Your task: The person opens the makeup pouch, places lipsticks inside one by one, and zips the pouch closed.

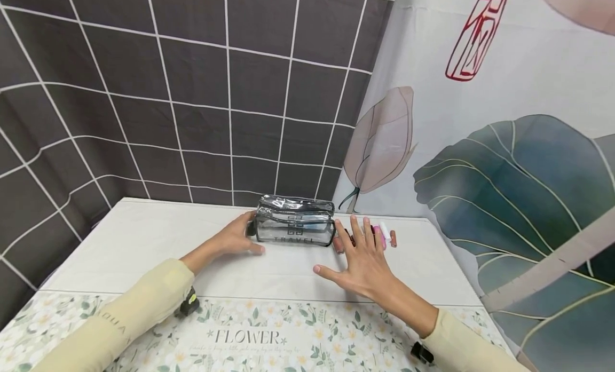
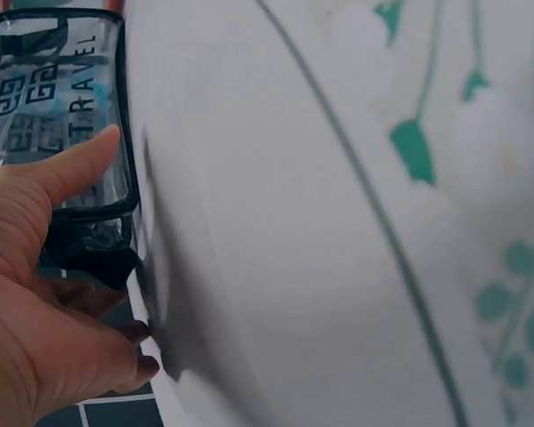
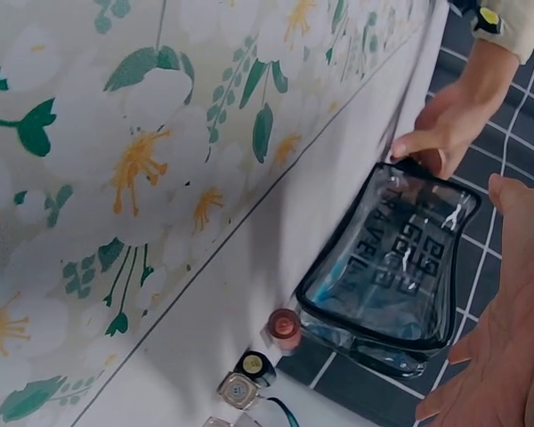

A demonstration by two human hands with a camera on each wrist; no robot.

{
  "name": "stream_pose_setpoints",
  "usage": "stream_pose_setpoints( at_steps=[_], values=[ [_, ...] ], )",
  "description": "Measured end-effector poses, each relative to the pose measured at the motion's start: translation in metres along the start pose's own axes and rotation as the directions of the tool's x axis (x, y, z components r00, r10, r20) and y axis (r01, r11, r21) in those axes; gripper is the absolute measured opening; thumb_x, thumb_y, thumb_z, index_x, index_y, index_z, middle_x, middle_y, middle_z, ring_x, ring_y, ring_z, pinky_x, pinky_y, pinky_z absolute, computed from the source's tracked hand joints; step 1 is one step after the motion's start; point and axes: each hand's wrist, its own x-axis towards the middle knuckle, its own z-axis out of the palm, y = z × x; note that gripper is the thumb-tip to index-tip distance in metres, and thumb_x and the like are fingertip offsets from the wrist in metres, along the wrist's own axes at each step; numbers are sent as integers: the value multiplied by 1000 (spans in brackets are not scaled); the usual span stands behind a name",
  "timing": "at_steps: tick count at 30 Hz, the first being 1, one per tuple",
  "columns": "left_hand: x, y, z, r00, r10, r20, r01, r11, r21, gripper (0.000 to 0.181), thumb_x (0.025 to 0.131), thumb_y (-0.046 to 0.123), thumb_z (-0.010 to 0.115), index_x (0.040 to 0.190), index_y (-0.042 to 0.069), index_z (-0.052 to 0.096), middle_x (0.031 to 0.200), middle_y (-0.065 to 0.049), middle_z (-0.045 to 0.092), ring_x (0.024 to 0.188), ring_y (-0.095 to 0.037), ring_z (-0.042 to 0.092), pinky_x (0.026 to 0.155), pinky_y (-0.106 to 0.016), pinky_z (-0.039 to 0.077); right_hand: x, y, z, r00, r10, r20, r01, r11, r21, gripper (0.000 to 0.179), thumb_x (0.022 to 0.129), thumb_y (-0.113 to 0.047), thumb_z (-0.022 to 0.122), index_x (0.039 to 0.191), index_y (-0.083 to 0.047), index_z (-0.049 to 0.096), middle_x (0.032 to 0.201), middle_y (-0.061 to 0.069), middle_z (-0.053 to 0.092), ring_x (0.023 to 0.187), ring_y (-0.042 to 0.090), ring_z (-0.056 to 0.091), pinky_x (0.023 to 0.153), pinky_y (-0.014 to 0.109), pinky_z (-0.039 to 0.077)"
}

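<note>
Left grip, seemingly released, and right grip, spread wide, flank a clear pouch.

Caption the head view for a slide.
Left hand beside a clear TRAVEL pouch, right hand spread near small items.

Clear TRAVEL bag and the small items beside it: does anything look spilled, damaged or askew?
Nothing stands out. In the head view, the bag reads right way up, and no tear or spill shows. The right hand partly hides the small items.

A clear, black-edged pouch lettered TRAVEL sits lengthwise near the back edge of the table.
</note>
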Motion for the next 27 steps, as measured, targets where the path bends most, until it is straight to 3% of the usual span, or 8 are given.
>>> stream_pose_setpoints(
  at_steps=[4, 13, 18, 23, 27],
  values=[
    [1, 7, -1, 999, -31, 12, 31, 999, -24, 119, 81, 28, 97, 172, -10, 30, 177, -37, 34, 166, -59, 31, 137, -73, 21, 1, 1, 1, 1000, 2, -3, -2, 1000, -1, 121, 89, -85, 68, 182, -23, 24, 189, 23, 13, 174, 56, 3, 138, 79, 4],
    [10, -2, -1, 1000, -30, 9, 30, 999, -38, 99, 87, 32, 93, 164, -8, 46, 166, -34, 52, 159, -56, 46, 134, -73, 31, 2, 0, 3, 1000, 10, 12, -10, 1000, 17, 120, 89, -86, 68, 183, -25, 22, 190, 21, 10, 175, 54, 1, 137, 80, 5],
    [10, -4, -3, 999, -27, 20, 28, 999, -23, 97, 89, 34, 90, 164, -7, 47, 167, -35, 51, 160, -58, 43, 133, -76, 31, 1, 1, 4, 1000, 3, 5, -3, 1000, 22, 121, 89, -85, 68, 183, -25, 20, 189, 23, 11, 175, 55, 1, 137, 79, 2],
    [7, -1, -8, 999, -49, -1, 49, 998, 37, 99, 88, 39, 89, 166, -5, 48, 169, -34, 48, 160, -58, 42, 131, -80, 28, 3, 0, 3, 1000, -5, 1, 5, 999, 34, 122, 90, -84, 68, 183, -25, 17, 189, 23, 8, 175, 55, 0, 138, 79, 2],
    [6, 3, -12, 999, -40, -16, 41, 999, 31, 96, 89, 40, 89, 164, -5, 50, 170, -35, 45, 159, -60, 42, 131, -80, 29, 4, 0, 2, 1000, -7, -10, 8, 1000, 27, 122, 90, -84, 69, 183, -24, 19, 189, 24, 9, 175, 56, 1, 137, 79, 4]
  ],
)
